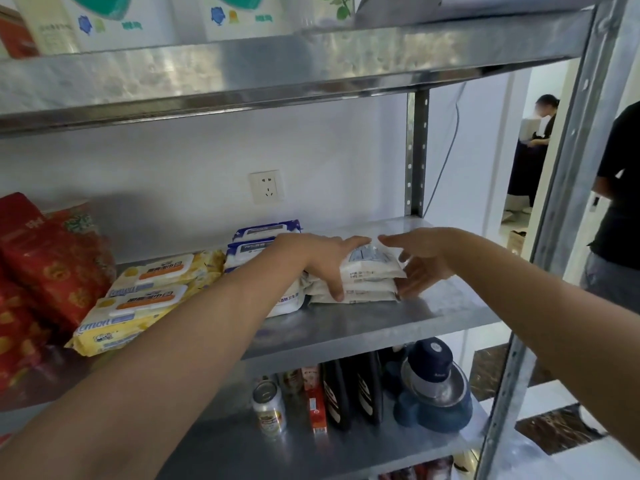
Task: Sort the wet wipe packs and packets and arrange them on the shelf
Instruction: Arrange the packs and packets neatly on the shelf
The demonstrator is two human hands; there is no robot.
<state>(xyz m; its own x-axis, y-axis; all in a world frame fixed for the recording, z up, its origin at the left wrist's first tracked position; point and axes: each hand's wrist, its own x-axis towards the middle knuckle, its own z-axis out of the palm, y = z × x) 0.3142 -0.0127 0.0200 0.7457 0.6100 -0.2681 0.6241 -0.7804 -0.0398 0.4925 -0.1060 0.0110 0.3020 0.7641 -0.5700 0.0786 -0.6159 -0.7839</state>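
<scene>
Up on the middle metal shelf [398,320], seen from the head camera, a short stack of white wipe packets [367,282] sits at about 1 o'clock from the picture's centre. The left hand [325,258] lies over the stack's left end, fingers across the top and thumb down the front, gripping it. The right hand [420,261] is at the stack's right end with fingers spread; its palm seems to touch the packets, but whether it grips them I cannot tell.

Just left of the stack, a white pack [287,301] is mostly covered by the left forearm. Behind it, at 12 o'clock, two blue-topped packs [258,237] are piled, their fronts partly hidden by the same arm. At 9 o'clock lie two yellow wipe packs [138,306], one overlapping the other, and farther left red wrapped bundles [45,271] run off the edge.

A wall socket [266,187] shows behind the shelf. On the shelf below, at 6 o'clock, stand a can [268,410], a red carton [317,403], dark bottles [349,393] and a blue appliance with a steel bowl [436,389]. The top shelf holds blurred white packages [104,22], cut off by the frame. At 3 o'clock, past the upright post [568,188], a person in dark clothes [620,209] is half out of view; another stands in the doorway, too far to make out.
</scene>
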